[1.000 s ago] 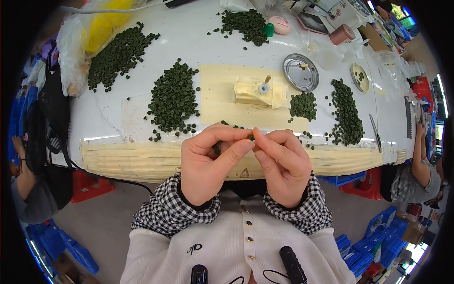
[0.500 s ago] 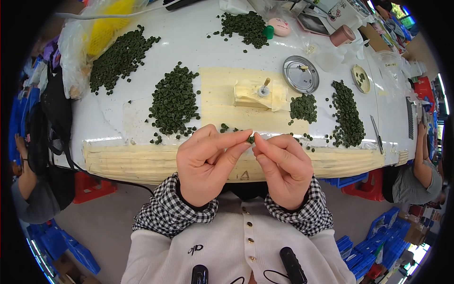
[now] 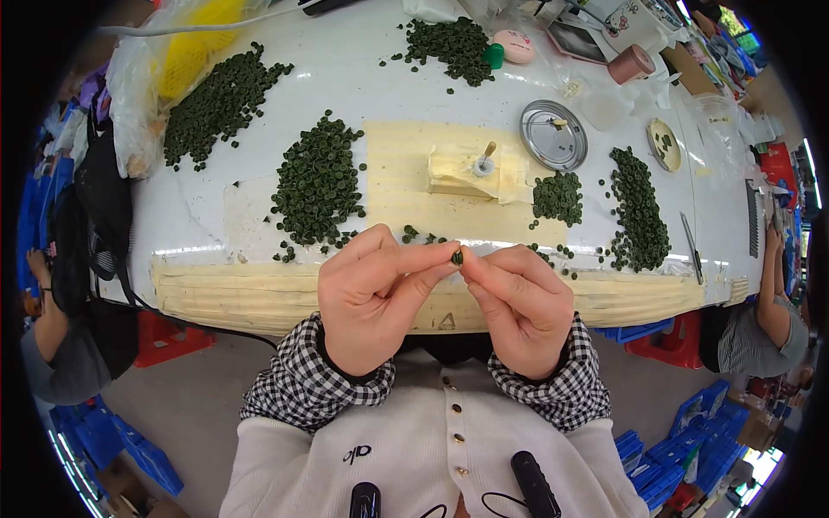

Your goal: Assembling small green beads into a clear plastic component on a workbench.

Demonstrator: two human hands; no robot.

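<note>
My left hand [image 3: 370,298] and my right hand [image 3: 525,304] meet at the fingertips above the table's front edge. Pinched between them is a small dark green round piece [image 3: 458,257], mostly hidden by the fingers. A large pile of similar green pieces [image 3: 318,181] lies beyond my left hand. Past the right hand is a smaller patch of them [image 3: 558,198]. Straight ahead stands a block wrapped in cream tape [image 3: 462,177], carrying a small white pot [image 3: 483,165] with a wooden stick [image 3: 490,149] upright in it.
More green pieces lie in heaps at far left [image 3: 220,104], at the back [image 3: 449,47] and on the right [image 3: 639,211]. A round metal lid [image 3: 553,135], a shallow dish [image 3: 663,145] and tweezers [image 3: 692,249] rest on the right. Other people sit at both sides.
Both hands have shifted very slightly, and the green piece between the fingertips has turned a little. The things on the table stay in place.
</note>
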